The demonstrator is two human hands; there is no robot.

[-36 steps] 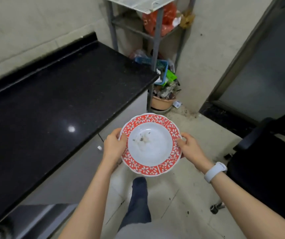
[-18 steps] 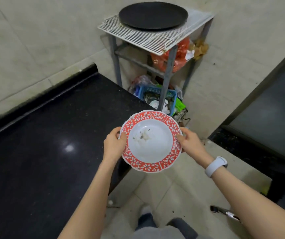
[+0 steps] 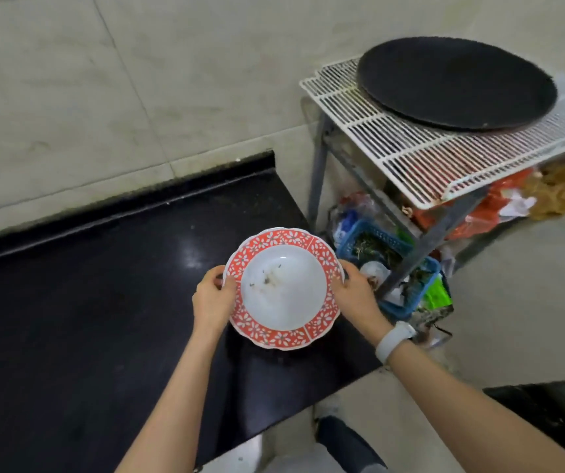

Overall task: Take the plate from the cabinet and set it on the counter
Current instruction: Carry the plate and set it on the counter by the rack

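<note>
A deep plate (image 3: pixel 283 288) with a white centre and a red floral rim, a few dark specks in it, hangs above the right end of the black counter (image 3: pixel 86 302). My left hand (image 3: pixel 213 298) grips its left rim and my right hand (image 3: pixel 354 295) grips its right rim. The plate tilts slightly toward me. Whether it touches the counter I cannot tell. The cabinet is out of view.
A metal rack with a white wire shelf (image 3: pixel 410 155) stands right of the counter, a round black pan (image 3: pixel 455 81) on top. Beneath it sit a blue basket (image 3: pixel 390 247) of clutter and orange bags (image 3: pixel 479 213). A tiled wall (image 3: pixel 137 80) backs the counter.
The plate, held in both hands, has moved left from over the floor to above the counter's right end. My view has swung toward the counter and rack.
</note>
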